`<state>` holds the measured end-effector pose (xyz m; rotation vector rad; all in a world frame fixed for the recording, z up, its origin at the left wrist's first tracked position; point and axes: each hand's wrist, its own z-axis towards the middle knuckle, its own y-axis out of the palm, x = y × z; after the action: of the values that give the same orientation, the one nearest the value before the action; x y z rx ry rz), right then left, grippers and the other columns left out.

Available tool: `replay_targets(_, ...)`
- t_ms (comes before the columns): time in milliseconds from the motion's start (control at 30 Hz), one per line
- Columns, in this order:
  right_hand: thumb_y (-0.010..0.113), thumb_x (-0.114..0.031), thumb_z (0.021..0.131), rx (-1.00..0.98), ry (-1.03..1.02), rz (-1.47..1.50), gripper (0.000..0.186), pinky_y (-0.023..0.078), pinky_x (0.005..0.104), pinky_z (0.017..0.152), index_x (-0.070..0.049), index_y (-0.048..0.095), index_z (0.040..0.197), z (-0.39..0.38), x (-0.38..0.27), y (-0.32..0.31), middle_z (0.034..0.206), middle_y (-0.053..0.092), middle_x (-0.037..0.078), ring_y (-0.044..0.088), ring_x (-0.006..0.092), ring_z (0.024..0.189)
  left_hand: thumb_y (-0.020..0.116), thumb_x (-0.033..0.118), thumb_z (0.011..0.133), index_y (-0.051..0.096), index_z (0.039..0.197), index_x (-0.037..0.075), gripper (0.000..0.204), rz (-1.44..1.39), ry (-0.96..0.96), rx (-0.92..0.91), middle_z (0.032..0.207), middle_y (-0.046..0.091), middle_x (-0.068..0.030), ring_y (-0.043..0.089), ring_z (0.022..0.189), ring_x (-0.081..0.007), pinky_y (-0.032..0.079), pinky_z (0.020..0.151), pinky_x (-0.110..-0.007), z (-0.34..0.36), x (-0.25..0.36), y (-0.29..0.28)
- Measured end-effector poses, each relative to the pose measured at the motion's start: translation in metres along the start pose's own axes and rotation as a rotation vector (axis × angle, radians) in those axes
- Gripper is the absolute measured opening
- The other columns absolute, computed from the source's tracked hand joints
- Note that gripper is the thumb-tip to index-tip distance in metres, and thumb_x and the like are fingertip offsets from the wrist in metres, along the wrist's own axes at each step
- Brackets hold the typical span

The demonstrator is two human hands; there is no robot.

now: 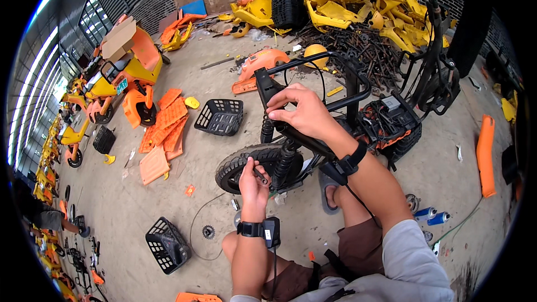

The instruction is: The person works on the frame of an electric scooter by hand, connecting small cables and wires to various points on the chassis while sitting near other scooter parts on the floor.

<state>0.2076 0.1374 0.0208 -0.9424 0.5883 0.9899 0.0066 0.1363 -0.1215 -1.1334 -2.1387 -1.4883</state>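
The right hand (302,113) is gripping the black frame (335,72) of a stripped scooter standing on the floor; the left hand (253,182) is pinching a small tool (260,174) at the front wheel (246,165). Panels are already off; wheel and fork are still attached.

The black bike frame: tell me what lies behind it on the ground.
Behind the black bike frame lie an orange cover, a yellow round part and rusty metal scrap. The right hand and frame hide the ground directly beyond.
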Motion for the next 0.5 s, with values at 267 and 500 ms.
replay_targets(267, 0.074, -0.012, 0.078, -0.017, -0.086, 0.046, 0.015, 0.044, 0.0339, 0.091, -0.008, 0.073, 0.093, 0.002, 0.007, -0.002, 0.084, 0.069, 0.003, 0.058, 0.0203, 0.099, 0.055, 0.031, 0.098, 0.053, 0.089, 0.009, 0.023, -0.022, -0.004, -0.017, 0.06, 0.055, -0.0015, 0.047, 0.044, -0.0126, 0.035, 0.043, -0.026, -0.001, 0.002, 0.0)
replay_targets(500, 0.074, -0.016, 0.078, 0.093, -0.141, -0.12, 0.019, 0.045, 0.0354, 0.09, -0.008, 0.073, 0.095, 0.001, 0.001, 0.003, 0.087, 0.069, 0.005, 0.058, 0.0227, 0.102, 0.054, 0.03, 0.099, 0.053, 0.089, 0.008, 0.024, 0.15, 0.193, -0.006, 0.061, 0.057, -0.004, 0.049, 0.043, -0.0132, 0.036, 0.04, -0.025, -0.008, 0.001, 0.006)
